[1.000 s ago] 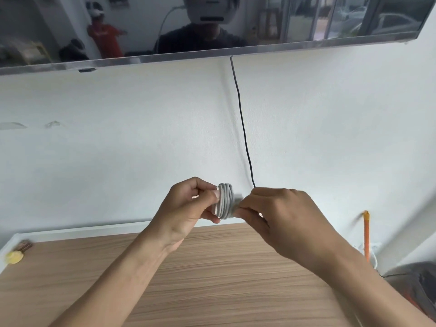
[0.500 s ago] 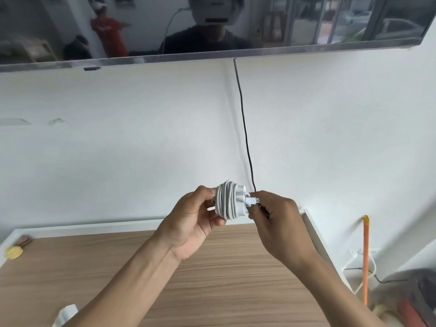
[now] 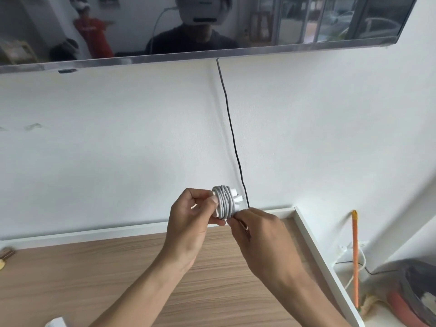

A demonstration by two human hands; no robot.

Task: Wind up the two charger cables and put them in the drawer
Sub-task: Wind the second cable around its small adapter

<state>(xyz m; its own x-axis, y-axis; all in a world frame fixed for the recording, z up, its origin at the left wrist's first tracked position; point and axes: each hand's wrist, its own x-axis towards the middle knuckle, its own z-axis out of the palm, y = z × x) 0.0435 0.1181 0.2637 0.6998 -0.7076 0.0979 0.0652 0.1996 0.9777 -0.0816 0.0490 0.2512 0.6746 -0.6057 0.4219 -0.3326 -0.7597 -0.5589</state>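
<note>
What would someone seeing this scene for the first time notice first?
Dead centre, above the wooden tabletop, the left hand grips a white charger cable wound into a tight coil, while the right hand pinches its lower edge. Behind them a thin black cord runs down the white wall from a dark screen at the top, which mirrors the room.

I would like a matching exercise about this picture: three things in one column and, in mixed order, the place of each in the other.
Things:
1. charger
2. black cord
3. orange stick

Places:
a. right of the table
b. in the left hand
c. down the wall

Pairs: 1-b, 2-c, 3-a
</note>
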